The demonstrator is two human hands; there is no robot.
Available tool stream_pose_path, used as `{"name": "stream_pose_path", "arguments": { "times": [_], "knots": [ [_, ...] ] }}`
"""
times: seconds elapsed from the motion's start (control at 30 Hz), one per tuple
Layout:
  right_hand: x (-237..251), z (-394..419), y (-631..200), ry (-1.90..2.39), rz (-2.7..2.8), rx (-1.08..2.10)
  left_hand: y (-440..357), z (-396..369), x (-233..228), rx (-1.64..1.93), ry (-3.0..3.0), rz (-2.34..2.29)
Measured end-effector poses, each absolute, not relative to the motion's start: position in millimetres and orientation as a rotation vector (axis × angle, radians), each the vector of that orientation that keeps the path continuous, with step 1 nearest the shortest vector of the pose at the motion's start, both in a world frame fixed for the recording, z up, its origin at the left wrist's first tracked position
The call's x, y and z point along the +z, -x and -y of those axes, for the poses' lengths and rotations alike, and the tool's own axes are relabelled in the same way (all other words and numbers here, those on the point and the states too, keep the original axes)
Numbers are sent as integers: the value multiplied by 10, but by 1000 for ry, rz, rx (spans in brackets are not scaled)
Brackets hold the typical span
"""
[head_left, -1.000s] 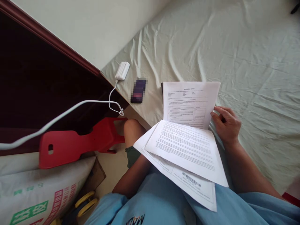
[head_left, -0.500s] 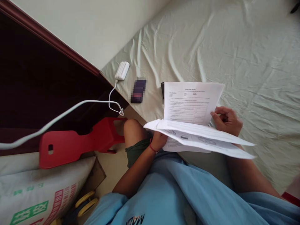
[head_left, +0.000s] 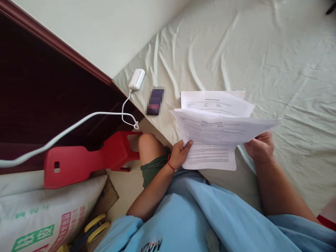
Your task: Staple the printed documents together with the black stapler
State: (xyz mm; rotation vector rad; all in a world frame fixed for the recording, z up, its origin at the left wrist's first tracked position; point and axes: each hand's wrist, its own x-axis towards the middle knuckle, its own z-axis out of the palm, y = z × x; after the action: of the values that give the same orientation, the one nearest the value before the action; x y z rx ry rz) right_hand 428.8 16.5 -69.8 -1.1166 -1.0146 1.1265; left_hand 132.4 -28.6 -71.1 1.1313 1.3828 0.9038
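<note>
Several printed white sheets of paper [head_left: 207,154] lie in front of me at the edge of the bed, some raised and curling over the others. My left hand [head_left: 180,152] grips their left edge, thumb on top; a red string bracelet circles that wrist. On the other side my right hand [head_left: 261,143] pinches the right edge of a lifted sheet [head_left: 223,127], its fingertips partly hidden by the paper. Behind it, the top of another sheet shows the heading "Overleaf Notes".
A pixelated phone [head_left: 155,101] and a white power strip [head_left: 137,79] with a white cable [head_left: 78,120] lie on the bedsheet [head_left: 288,77] to the left. A red plastic chair [head_left: 78,161] and a printed white sack [head_left: 47,217] stand at lower left.
The folded-over sheets near my body have swung up and away, now facing me. My left thumb has come into view on the paper, and my right hand has moved slightly nearer my body.
</note>
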Motion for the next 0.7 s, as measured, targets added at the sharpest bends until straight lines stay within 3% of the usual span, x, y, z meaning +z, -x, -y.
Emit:
{"name": "stream_pose_path", "arguments": {
  "times": [0.27, 0.53, 0.7],
  "knots": [
    [-615, -121, -4315, 911, 838, 1413, -1330, 283, -692, 944, -1113, -1363],
    [-664, -162, -4283, 876, 923, 1302, -1332, 283, -696, 964, -1073, -1332],
    [-704, -113, -4306, 797, 966, 1429, -1336, 288, -700, 976, -1049, -1323]
  ]
}}
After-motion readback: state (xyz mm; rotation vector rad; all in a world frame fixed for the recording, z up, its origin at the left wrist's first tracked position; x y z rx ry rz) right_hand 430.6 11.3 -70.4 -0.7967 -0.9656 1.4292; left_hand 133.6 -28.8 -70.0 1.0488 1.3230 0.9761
